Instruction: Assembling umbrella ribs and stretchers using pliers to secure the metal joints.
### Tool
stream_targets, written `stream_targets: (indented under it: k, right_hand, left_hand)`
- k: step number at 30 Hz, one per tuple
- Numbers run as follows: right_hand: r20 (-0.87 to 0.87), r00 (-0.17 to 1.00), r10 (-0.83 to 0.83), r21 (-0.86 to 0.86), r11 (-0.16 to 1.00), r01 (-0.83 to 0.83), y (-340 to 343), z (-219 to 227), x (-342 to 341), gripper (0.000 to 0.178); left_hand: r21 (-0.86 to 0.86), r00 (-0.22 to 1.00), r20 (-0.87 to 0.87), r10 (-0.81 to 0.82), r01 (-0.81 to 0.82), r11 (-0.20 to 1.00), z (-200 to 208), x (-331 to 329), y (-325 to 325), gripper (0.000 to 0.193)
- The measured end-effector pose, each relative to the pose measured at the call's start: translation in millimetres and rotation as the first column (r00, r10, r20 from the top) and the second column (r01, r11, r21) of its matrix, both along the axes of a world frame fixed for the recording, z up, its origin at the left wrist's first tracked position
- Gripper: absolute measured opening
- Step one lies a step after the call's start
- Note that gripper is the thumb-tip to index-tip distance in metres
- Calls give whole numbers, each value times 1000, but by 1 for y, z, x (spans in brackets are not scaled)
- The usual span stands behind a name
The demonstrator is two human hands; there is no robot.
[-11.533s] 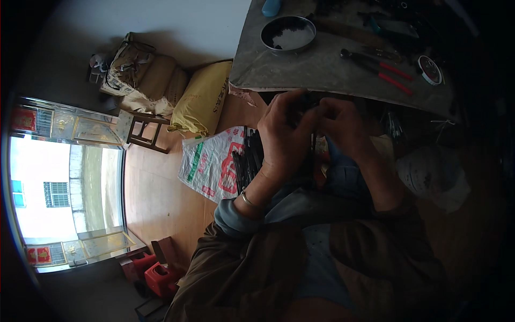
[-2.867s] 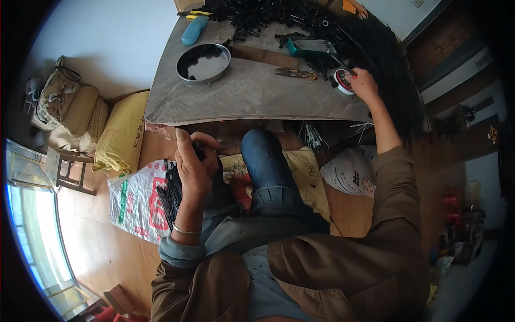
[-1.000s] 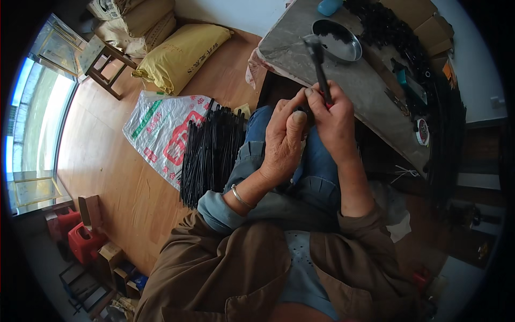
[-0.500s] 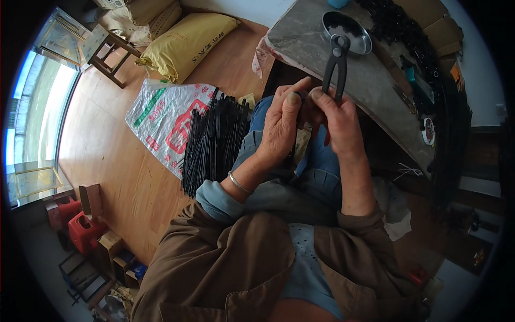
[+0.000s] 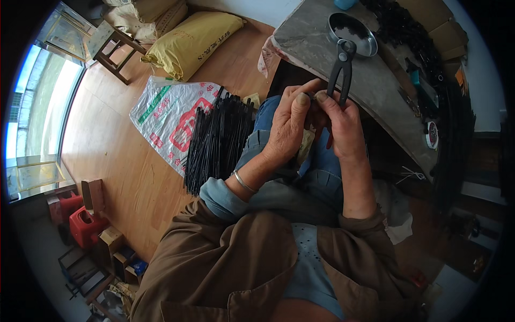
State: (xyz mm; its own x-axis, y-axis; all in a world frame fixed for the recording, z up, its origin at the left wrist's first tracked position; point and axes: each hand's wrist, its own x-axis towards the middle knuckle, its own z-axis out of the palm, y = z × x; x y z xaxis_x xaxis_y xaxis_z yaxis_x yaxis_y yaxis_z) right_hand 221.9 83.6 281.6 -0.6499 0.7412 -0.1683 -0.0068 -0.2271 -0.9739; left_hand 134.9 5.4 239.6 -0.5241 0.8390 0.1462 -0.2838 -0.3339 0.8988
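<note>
My right hand (image 5: 343, 126) grips black pincers (image 5: 340, 67) by their handles, with the jaws pointing up toward the table. My left hand (image 5: 289, 126) presses against it, thumb and fingers pinching a small dark part that I cannot make out between the two hands. Both hands are over my lap, above blue jeans. A bundle of thin black rods (image 5: 217, 142) lies on a white printed sack (image 5: 171, 115) on the floor to my left.
A grey-topped table (image 5: 370, 91) stands ahead with a round metal dish (image 5: 352, 35) of dark bits, a heap of black parts (image 5: 402, 27) and a tape roll (image 5: 431, 134). A yellow sack (image 5: 196, 35) and a wooden stool (image 5: 112, 48) stand by the window. Red containers (image 5: 80, 222) sit at lower left.
Since 2.9 s ago my right hand came back from the table holding the pincers and joined my left hand over my lap. In the last half second the hands hardly moved.
</note>
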Motion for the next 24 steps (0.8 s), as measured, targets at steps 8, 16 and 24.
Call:
stream_targets:
  k: [8, 16, 24]
  right_hand:
    - [15, 1000, 4, -16, 1000, -4, 0, 2, 1, 18]
    - [30, 1000, 8, -40, 999, -7, 1, -3, 3, 16]
    - [-5, 993, -121, 486, 867, 108, -24, -1, -5, 19]
  left_hand:
    - [24, 999, -40, 11, -10, 1000, -3, -1, 0, 48]
    - [27, 1000, -2, 0, 0, 1000, 1, 1, -3, 47]
    - [-19, 998, 55, 35, -34, 999, 6, -2, 1, 41]
